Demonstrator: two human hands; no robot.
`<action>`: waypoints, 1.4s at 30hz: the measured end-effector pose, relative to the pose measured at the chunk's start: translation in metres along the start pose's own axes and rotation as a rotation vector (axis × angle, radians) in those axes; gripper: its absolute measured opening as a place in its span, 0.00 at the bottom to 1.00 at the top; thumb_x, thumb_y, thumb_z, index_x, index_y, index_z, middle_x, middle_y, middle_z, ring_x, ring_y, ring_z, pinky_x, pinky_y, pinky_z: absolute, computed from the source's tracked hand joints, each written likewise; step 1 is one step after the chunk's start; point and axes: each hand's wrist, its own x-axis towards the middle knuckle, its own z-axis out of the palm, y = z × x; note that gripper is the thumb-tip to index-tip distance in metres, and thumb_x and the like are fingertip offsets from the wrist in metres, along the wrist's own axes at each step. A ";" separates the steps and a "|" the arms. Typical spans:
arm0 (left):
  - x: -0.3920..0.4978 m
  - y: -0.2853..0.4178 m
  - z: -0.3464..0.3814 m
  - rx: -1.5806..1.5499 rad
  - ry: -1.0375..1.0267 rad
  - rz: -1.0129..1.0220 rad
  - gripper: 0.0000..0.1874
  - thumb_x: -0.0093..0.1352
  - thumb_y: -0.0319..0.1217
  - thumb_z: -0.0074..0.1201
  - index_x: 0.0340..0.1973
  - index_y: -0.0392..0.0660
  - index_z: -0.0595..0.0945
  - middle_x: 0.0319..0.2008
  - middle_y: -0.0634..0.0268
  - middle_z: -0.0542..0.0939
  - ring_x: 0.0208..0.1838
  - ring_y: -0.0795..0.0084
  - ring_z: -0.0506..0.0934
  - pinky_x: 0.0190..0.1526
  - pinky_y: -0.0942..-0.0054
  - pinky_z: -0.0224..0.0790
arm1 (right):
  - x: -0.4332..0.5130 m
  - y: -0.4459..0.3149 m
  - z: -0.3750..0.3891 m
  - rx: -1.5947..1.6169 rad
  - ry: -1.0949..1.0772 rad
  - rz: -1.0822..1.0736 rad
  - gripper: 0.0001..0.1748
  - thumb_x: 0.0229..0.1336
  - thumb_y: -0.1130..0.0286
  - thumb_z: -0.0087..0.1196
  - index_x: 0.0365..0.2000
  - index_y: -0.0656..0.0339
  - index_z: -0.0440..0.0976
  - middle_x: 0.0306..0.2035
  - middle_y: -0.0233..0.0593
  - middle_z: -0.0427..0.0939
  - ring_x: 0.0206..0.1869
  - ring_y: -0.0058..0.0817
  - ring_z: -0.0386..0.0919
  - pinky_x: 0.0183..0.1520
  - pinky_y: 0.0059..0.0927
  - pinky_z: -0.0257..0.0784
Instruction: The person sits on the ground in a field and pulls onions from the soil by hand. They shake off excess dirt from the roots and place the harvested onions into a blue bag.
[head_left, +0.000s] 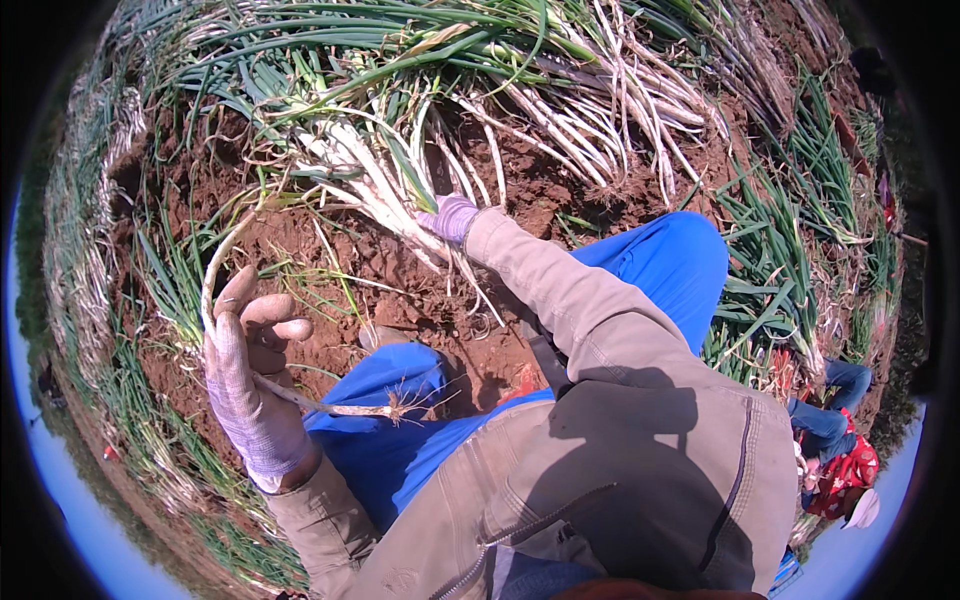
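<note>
My left hand (259, 375), in a dirt-stained knit glove, grips a single long scallion (352, 410). Its rooted white end points right over my blue trousers, and its bent upper stalk rises past my fingers. My right hand (448, 217), in a similar glove, touches the lower white stalks of a scallion bundle (356, 161) in front of me. Its fingertips are partly hidden among the stalks, so its grip is unclear. The bundle's green leaves spread away toward the top, while thin rooted ends hang below that hand.
A larger heap of scallions (585, 112) lies beyond on reddish-brown soil (375, 315). More scallion rows run along the left (142, 375) and right (772, 270). My bent knee (660, 255) is near my right arm. Another person (836, 457) in a red patterned top sits at the right.
</note>
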 end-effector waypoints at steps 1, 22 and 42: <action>-0.005 0.000 -0.003 -0.015 0.021 0.003 0.29 0.77 0.46 0.39 0.59 0.30 0.70 0.37 0.56 0.81 0.35 0.73 0.80 0.42 0.76 0.71 | -0.021 -0.021 -0.024 -0.111 0.009 0.004 0.30 0.61 0.48 0.54 0.54 0.61 0.73 0.44 0.50 0.81 0.45 0.43 0.79 0.51 0.36 0.72; 0.004 0.007 -0.015 -0.024 -0.092 0.006 0.28 0.77 0.45 0.37 0.59 0.29 0.70 0.39 0.56 0.81 0.37 0.72 0.80 0.44 0.77 0.72 | 0.066 0.203 -0.049 0.798 0.566 0.478 0.22 0.47 0.60 0.68 0.40 0.63 0.78 0.33 0.43 0.82 0.32 0.37 0.80 0.38 0.39 0.76; -0.003 -0.005 -0.032 -0.109 -0.072 0.047 0.25 0.77 0.45 0.41 0.57 0.35 0.71 0.39 0.56 0.82 0.37 0.72 0.81 0.44 0.73 0.75 | -0.015 0.037 -0.047 0.547 0.406 0.122 0.20 0.58 0.62 0.61 0.46 0.66 0.76 0.37 0.42 0.81 0.37 0.28 0.77 0.44 0.32 0.73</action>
